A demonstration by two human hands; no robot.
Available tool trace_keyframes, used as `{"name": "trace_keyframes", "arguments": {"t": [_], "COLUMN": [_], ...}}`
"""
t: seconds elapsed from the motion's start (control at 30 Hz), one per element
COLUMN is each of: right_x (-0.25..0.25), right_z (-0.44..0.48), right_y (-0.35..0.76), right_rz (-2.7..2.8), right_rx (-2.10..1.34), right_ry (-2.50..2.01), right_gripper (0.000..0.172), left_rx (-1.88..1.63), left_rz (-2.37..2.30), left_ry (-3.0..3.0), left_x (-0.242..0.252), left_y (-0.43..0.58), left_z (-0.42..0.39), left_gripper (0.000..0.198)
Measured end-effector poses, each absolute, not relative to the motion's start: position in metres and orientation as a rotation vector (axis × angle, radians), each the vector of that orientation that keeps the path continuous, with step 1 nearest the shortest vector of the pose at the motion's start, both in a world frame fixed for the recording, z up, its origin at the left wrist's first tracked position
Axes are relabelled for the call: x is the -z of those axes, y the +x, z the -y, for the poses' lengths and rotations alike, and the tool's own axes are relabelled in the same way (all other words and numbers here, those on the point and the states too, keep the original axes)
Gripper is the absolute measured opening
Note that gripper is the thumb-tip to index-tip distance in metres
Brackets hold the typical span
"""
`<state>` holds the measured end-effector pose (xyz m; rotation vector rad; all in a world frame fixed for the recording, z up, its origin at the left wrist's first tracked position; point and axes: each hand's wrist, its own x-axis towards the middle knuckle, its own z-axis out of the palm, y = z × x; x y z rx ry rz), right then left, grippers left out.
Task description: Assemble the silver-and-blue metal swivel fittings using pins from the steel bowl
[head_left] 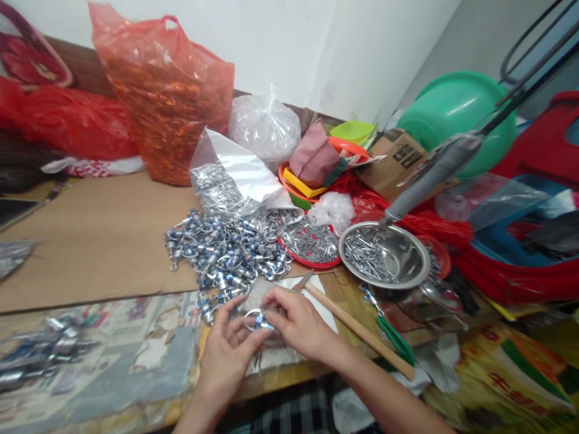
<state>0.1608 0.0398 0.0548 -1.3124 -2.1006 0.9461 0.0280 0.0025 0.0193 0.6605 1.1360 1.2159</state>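
Note:
My left hand [228, 352] and my right hand [296, 322] meet near the table's front edge, both pinching one small silver clip with a blue band and a wire ring [256, 319]. Just beyond them lies a heap of the same blue-and-silver clips [226, 253] on brown cardboard [90, 241]. A wooden-handled tool [357, 328] lies to the right of my right hand, its metal tip close to my fingers.
A steel bowl [384, 256] and a red plate [310, 244] hold small metal parts. An open clear bag [230, 178] of parts, an orange bag [165, 96], stacked coloured dishes [312, 175], a green basin [456, 114] and green-handled pliers [393, 334] surround them. More clips [40, 352] lie at the left.

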Motion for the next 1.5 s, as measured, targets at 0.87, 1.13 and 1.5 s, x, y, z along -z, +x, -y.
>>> {"name": "trace_keyframes", "arguments": {"t": [0.87,1.13,1.5], "right_x": [-0.022,-0.070,-0.053], "right_z": [-0.013,0.007,0.016], "right_y": [0.270,0.231,0.227], "right_rz": [2.116,2.168,2.298], "right_rx": [-0.422,-0.305,-0.395], "right_ry": [-1.876,-1.281,-1.377], "right_gripper": [0.020,0.045,0.048], "left_rx": [-1.187,-1.201,-1.183], "left_rz": [-1.175,-1.174,-1.169], "left_ry": [0.685,0.660,0.699], "left_x": [-0.015,-0.017,-0.016], "left_y": [0.027,0.027,0.028], "left_z": [-0.003,-0.004,-0.006], "left_gripper": [0.066,0.070,0.072]}}
